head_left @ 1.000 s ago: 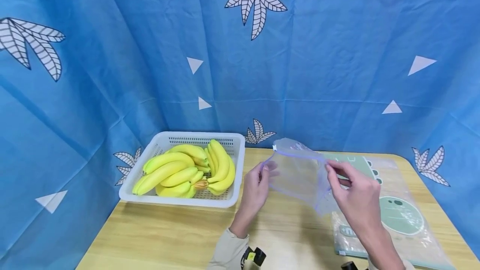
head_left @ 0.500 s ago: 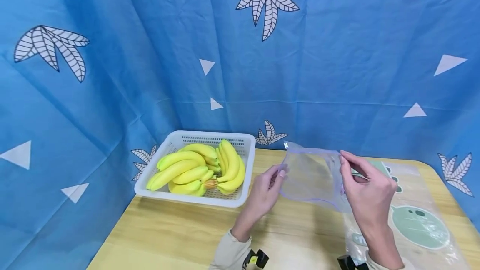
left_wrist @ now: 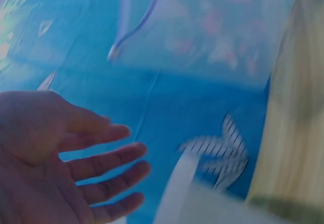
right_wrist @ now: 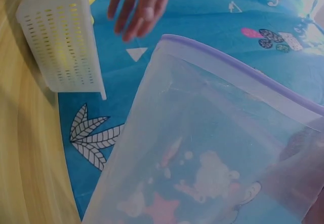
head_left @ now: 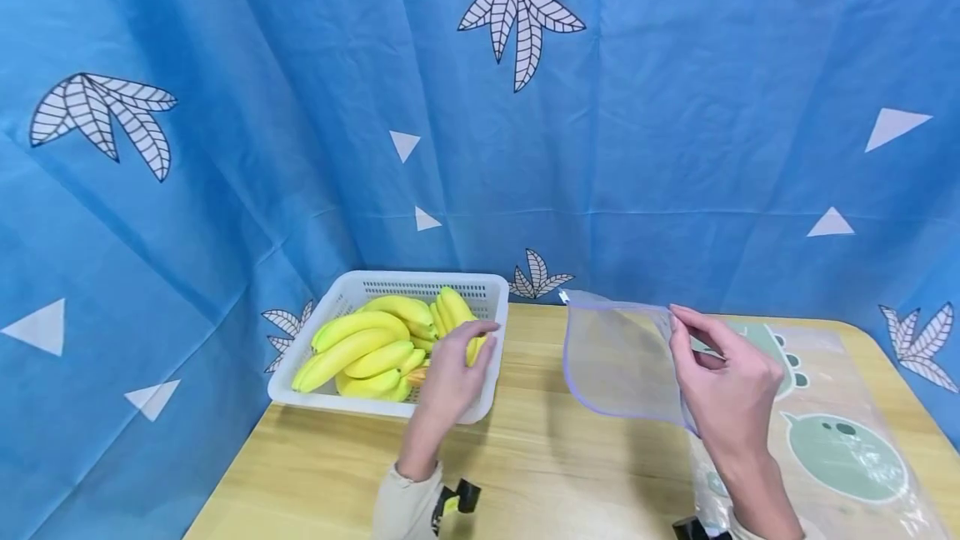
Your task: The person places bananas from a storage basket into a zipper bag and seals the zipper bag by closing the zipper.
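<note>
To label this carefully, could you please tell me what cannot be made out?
Head view: some bananas, partly hidden by the left hand.
Left wrist view: most of the basket, cut off by the bottom edge.
Right wrist view: the right hand, clouded by the bag, cut off by the right edge.

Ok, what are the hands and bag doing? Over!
Left hand: fingers relaxed, holding nothing, near basket of bananas. Right hand: pinching zip bag, mouth open, looks empty. Printed plastic under right arm, probably no obstacle.
</note>
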Motion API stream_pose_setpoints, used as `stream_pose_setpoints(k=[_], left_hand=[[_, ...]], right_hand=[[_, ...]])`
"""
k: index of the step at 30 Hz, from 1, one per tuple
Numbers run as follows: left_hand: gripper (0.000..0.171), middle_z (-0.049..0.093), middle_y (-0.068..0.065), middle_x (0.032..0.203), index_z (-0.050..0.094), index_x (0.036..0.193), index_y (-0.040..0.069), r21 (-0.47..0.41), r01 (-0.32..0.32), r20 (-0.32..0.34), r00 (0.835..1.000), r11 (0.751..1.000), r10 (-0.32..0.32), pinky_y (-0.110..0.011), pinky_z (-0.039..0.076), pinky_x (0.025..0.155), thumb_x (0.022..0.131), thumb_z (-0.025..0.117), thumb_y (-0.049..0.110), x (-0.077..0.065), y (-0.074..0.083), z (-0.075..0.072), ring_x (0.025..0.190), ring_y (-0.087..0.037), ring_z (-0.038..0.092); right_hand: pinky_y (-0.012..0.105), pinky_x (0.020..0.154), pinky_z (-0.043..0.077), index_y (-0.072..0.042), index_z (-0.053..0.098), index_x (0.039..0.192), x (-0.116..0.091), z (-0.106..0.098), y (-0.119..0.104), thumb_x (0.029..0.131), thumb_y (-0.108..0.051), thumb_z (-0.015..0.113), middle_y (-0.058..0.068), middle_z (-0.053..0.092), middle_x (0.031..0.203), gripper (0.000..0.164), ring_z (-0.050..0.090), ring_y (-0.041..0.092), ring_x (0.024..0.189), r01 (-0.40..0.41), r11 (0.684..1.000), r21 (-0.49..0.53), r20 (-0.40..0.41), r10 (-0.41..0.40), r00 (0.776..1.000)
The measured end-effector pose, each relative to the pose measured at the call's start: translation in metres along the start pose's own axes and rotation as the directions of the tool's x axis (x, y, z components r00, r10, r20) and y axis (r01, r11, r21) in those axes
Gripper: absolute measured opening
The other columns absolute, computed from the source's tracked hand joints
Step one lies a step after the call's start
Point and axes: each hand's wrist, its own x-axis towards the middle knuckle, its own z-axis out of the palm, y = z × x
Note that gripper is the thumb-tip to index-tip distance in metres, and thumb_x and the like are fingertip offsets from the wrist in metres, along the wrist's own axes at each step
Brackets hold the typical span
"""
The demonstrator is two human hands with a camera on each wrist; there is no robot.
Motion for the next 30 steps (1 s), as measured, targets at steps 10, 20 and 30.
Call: stream_pose_setpoints(k=[10,20,30], left_hand=[[0.033,0.069,-0.017,0.126,0.068,0.127,-0.001,0.220,0.142,0.152,0.972,0.965,-0.177,-0.051,0.053,0.100,0.095,0.072,0.005,-0.010,-0.039,-0.038,0.119,-0.036,0.063],[0.061,0.067,-0.018,0.129,0.062,0.136,-0.001,0.342,0.215,0.295,0.900,0.915,-0.322,-0.050,0.053,0.100,0.077,0.068,-0.019,-0.018,-0.053,-0.044,0.119,-0.036,0.061],[0.049,0.072,-0.013,0.110,0.073,0.120,-0.001,0.312,0.139,0.243,0.945,0.940,-0.220,-0.045,0.058,0.087,0.079,0.060,-0.024,-0.014,-0.057,-0.048,0.097,-0.026,0.065]], right_hand=[[0.002,0.071,0.049,0.000,0.081,0.100,-0.006,0.002,-0.007,0.083,0.006,0.075,0.014,0.078,0.091,0.018,0.063,-0.017,0.092,0.019,1.000,-0.010,-0.002,-0.019,1.000],[0.003,0.070,0.050,-0.003,0.081,0.102,-0.012,0.004,-0.009,0.085,0.002,0.076,0.011,0.078,0.094,0.018,0.073,0.003,0.088,0.006,1.000,-0.028,0.014,-0.006,1.000],[0.005,0.071,0.051,-0.005,0.081,0.104,-0.010,0.003,-0.010,0.088,-0.001,0.075,0.010,0.078,0.095,0.017,0.072,-0.001,0.089,-0.009,1.000,-0.022,0.029,0.010,1.000]])
